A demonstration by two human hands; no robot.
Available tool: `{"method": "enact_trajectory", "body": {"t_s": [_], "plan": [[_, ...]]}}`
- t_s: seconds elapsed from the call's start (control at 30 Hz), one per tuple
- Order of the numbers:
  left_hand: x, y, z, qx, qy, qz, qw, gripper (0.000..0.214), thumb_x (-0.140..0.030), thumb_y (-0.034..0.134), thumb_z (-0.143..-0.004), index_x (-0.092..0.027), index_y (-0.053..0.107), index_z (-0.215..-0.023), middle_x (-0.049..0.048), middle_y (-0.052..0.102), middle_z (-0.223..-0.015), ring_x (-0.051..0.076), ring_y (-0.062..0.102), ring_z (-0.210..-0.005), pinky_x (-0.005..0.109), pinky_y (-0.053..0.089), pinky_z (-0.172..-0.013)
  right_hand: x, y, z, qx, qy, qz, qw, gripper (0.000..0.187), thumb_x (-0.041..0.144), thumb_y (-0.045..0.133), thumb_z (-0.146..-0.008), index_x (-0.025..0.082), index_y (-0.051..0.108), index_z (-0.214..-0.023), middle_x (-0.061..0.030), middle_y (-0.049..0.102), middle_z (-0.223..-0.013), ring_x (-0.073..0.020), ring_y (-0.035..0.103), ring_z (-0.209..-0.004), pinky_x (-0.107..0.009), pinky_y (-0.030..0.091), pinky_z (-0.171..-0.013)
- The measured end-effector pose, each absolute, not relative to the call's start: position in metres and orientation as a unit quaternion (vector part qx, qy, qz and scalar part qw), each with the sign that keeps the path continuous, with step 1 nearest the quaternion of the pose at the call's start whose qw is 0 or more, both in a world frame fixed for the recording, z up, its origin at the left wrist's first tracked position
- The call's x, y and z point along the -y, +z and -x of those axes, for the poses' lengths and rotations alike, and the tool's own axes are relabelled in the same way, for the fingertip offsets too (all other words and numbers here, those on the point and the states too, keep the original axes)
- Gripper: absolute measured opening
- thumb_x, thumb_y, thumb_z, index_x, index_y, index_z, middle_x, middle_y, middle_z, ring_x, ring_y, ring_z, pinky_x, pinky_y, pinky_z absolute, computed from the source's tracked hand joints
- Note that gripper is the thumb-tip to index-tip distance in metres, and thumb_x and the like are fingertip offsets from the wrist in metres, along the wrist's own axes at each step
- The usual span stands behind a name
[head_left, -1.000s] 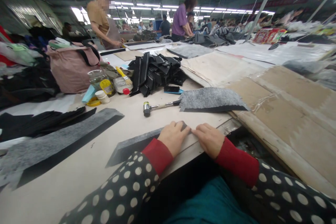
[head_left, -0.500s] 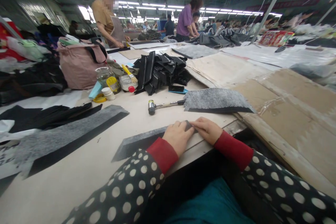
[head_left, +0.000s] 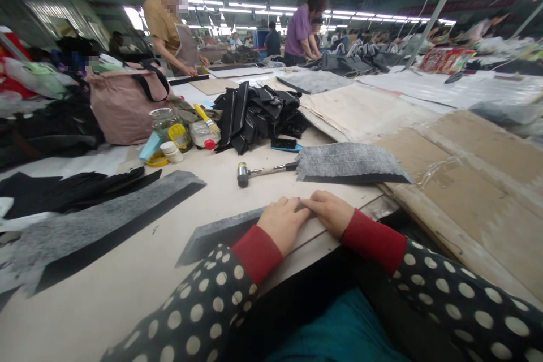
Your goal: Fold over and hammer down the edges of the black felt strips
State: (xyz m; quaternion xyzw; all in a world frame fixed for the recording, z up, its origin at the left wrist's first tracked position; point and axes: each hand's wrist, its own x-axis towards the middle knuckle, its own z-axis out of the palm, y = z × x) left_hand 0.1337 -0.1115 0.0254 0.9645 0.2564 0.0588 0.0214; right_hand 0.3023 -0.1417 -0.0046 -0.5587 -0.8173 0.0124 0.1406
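Note:
A narrow grey-and-black fabric strip (head_left: 220, 236) lies slantwise on the table in front of me, its long edge folded over. My left hand (head_left: 280, 220) is closed on its right part and covers much of it. My right hand (head_left: 331, 212) is closed too, fingertips pinching at the strip's right end, against my left fingers. Just beyond my hands lies a small mallet (head_left: 243, 174) with a yellow and a black face. Its handle end touches a wider grey fabric piece (head_left: 354, 161) with a black border. The fingertips are partly hidden.
A long grey-and-black piece (head_left: 123, 226) lies at left. Farther back are a black-bristled brush (head_left: 285, 144), a heap of black strips (head_left: 258, 116), a glass jar (head_left: 163, 119), a yellow paintbrush (head_left: 206, 119) and a pink bag (head_left: 127, 104). Cardboard (head_left: 479, 181) covers the right. Two co-workers stand behind.
Both hands have shifted slightly left in the view and come closer together at the strip's right end. The whole scene has moved a little left with the camera.

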Motion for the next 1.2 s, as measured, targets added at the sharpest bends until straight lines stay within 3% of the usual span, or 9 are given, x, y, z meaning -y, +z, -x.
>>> {"method": "enact_trajectory", "body": {"t_s": [0.27, 0.37, 0.5, 0.7, 0.8, 1.0, 1.2], "plan": [[0.096, 0.023, -0.130, -0.258, 0.100, -0.956, 0.101, 0.020, -0.019, 0.039, -0.082, -0.022, 0.054, -0.095, 0.0020, 0.055, -0.090, 0.016, 0.049, -0.083, 0.028, 0.042, -0.076, 0.131, 0.023, -0.291, 0.809, 0.030, 0.587, 0.008, 0.026, 0.012, 0.041, -0.077, 0.015, 0.061, -0.093, -0.0058, 0.049, -0.073, -0.0139, 0.046, -0.066, -0.025, 0.035, -0.062], [0.081, 0.022, -0.125, -0.318, 0.159, -0.924, 0.140, 0.016, -0.019, 0.043, -0.079, -0.019, 0.054, -0.092, 0.0012, 0.054, -0.088, 0.013, 0.051, -0.078, 0.025, 0.043, -0.073, 0.131, 0.023, -0.294, 0.803, 0.059, 0.591, 0.043, 0.028, 0.014, 0.041, -0.080, 0.017, 0.059, -0.101, -0.0060, 0.051, -0.076, -0.0133, 0.048, -0.069, -0.024, 0.036, -0.065], [0.072, 0.019, -0.121, -0.344, 0.177, -0.914, 0.119, 0.023, -0.030, 0.052, -0.075, -0.018, 0.055, -0.094, 0.0040, 0.052, -0.095, 0.016, 0.049, -0.087, 0.029, 0.042, -0.079, 0.128, 0.019, -0.299, 0.764, 0.101, 0.627, 0.117, 0.027, 0.013, 0.047, -0.075, 0.014, 0.059, -0.099, -0.0053, 0.053, -0.078, -0.0128, 0.049, -0.070, -0.024, 0.037, -0.068], [0.079, 0.016, -0.124, -0.349, 0.126, -0.925, 0.083, 0.025, -0.031, 0.049, -0.077, -0.023, 0.056, -0.100, 0.0037, 0.052, -0.099, 0.020, 0.047, -0.091, 0.034, 0.041, -0.079, 0.110, 0.028, -0.298, 0.638, 0.321, 0.685, 0.144, 0.020, 0.006, 0.052, -0.064, 0.013, 0.056, -0.082, 0.0023, 0.050, -0.059, -0.0074, 0.044, -0.049, -0.019, 0.034, -0.047], [0.081, 0.015, -0.125, -0.345, 0.129, -0.925, 0.093, 0.023, -0.030, 0.048, -0.078, -0.024, 0.056, -0.098, 0.0033, 0.052, -0.099, 0.019, 0.046, -0.092, 0.033, 0.040, -0.079, 0.105, 0.031, -0.297, 0.596, 0.398, 0.678, 0.162, 0.017, 0.004, 0.051, -0.062, 0.013, 0.050, -0.077, 0.0031, 0.049, -0.059, -0.0058, 0.044, -0.049, -0.017, 0.035, -0.045], [0.077, 0.013, -0.128, -0.363, 0.144, -0.909, 0.146, 0.016, -0.025, 0.051, -0.074, -0.021, 0.057, -0.088, 0.0028, 0.053, -0.093, 0.018, 0.048, -0.088, 0.031, 0.040, -0.079, 0.107, 0.025, -0.301, 0.602, 0.449, 0.623, 0.219, 0.032, 0.008, 0.049, -0.064, 0.014, 0.045, -0.095, 0.0057, 0.045, -0.064, -0.0041, 0.042, -0.044, -0.016, 0.033, -0.040], [0.070, 0.011, -0.131, -0.374, 0.160, -0.900, 0.159, 0.016, -0.021, 0.048, -0.074, -0.023, 0.057, -0.086, 0.0004, 0.056, -0.084, 0.018, 0.049, -0.082, 0.030, 0.039, -0.072, 0.107, 0.018, -0.319, 0.651, 0.391, 0.610, 0.225, 0.031, 0.008, 0.048, -0.064, 0.013, 0.054, -0.094, 0.0039, 0.046, -0.064, -0.0051, 0.042, -0.051, -0.017, 0.034, -0.048]]}}
